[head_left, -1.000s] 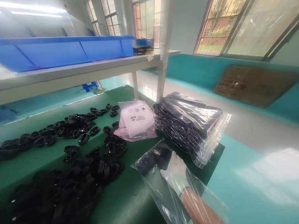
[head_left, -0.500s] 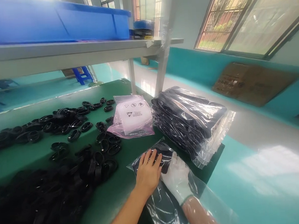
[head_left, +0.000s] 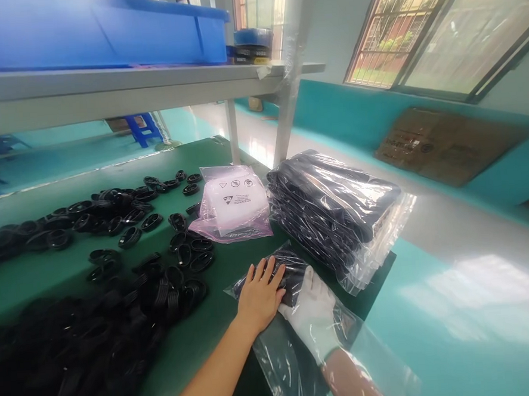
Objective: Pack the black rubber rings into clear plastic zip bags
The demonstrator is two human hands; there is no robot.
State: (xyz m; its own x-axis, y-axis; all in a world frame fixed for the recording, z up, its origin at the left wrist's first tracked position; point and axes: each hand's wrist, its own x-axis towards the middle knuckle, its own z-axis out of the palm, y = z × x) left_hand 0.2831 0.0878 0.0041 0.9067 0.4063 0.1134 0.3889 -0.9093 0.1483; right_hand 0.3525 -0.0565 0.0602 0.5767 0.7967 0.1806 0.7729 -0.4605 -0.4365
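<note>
My left hand (head_left: 260, 297), bare, lies with its fingers spread on a clear plastic bag (head_left: 288, 364). Under that film is a dark, flat item (head_left: 293, 274), partly covered by my hands. My right hand (head_left: 314, 314) wears a white glove and reaches inside the bag, whose film covers the wrist and forearm. Its fingers stretch over the right part of the dark item, the thumb pointing towards my left hand. What lies beneath the glove is hidden. Just beyond stands a stack of black items in clear bags (head_left: 336, 205).
A pink bag with white contents (head_left: 235, 203) lies behind my hands. Coiled black cables (head_left: 108, 210) spread over the green table (head_left: 232, 259) at left. Above it runs a shelf (head_left: 128, 99) bearing a blue bin (head_left: 147, 35); its post (head_left: 282, 125) meets the table's far side.
My left hand has shifted slightly left, and its fingers press a little farther up the bag. The gloved thumb has moved slightly left. The stack and the pink bag stay in place.
</note>
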